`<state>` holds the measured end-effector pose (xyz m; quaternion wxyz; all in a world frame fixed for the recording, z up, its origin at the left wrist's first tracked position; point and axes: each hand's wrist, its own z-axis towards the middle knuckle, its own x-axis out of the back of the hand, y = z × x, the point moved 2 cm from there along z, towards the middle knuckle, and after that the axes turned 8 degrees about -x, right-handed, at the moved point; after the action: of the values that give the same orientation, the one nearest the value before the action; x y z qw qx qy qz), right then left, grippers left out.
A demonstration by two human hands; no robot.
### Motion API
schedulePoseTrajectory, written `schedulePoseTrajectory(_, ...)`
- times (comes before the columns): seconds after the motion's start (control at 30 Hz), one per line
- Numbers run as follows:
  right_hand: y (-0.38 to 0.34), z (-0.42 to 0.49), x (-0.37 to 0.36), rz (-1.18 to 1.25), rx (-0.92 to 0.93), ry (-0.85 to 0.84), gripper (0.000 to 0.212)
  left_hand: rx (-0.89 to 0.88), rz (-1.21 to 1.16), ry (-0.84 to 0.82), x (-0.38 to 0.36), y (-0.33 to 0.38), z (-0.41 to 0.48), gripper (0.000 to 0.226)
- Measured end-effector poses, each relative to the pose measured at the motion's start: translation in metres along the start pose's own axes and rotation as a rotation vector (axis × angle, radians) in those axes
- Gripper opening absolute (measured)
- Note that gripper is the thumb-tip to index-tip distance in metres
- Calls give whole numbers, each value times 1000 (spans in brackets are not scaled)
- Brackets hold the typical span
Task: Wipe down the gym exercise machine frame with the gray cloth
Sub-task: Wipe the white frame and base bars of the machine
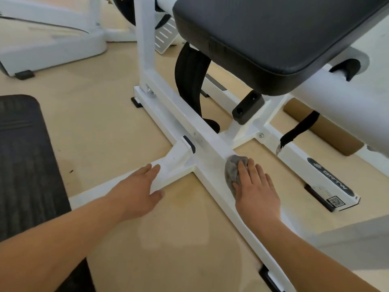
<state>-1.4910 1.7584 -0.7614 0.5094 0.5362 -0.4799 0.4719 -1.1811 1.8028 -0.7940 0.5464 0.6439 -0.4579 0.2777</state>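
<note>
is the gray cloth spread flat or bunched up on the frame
Bunched up. The gray cloth sits as a wrinkled wad on the white frame bar, pressed under the right hand's straight fingers.

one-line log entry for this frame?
phase: wipe | right hand: presses gray cloth on frame | left hand: rests flat on frame

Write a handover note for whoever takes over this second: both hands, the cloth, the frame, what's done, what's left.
Left hand: open, fingers resting flat on the frame's side arm.
Right hand: open, fingers pressing the bunched gray cloth onto the long floor beam, just on the near side of the crossing.
Done: the cloth is on that beam; how much is already wiped cannot be told.
Left: probably the rest of the beam, the side arm, the upright post and the rails under the black seat pad.
</note>
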Motion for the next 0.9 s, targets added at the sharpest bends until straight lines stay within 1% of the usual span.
schedulePoseTrajectory(0.13, 24, -22, -3, -23, -96, -45, 64, -21, -38, -27, -3, 10, 2, 79)
schedulePoseTrajectory(0.23, 12, -8, 3, -21, -141, -56, 68, -54, -33, -37, -8, 11, 4, 78)
schedulePoseTrajectory(0.37, -20, 29, 15, 41, -106, -87, 68, -69, -50, -34, -10, 7, 2, 78)
schedulePoseTrajectory(0.47, -31, 35, 13, 74, -62, -52, 63, -76, -80, -14, -10, 1, 0, 78)
schedulePoseTrajectory(0.57, -16, 14, 5, 49, -11, 8, 60, -74, -102, 1, -10, -8, -1, 77)
schedulePoseTrajectory(0.7, 18, -17, 2, 53, -59, 7, 62, -58, -119, -1, -15, -16, -1, 76)
schedulePoseTrajectory(0.77, 26, -26, 4, 104, -113, -7, 63, -71, -108, -19, -14, -17, -2, 76)
schedulePoseTrajectory(0.83, 21, -27, 12, 228, -169, -12, 63, -88, -58, -36, -7, -20, -6, 77)
schedulePoseTrajectory(0.9, -4, -22, 23, 342, -143, 8, 61, -79, -24, -37, 5, -28, -14, 77)
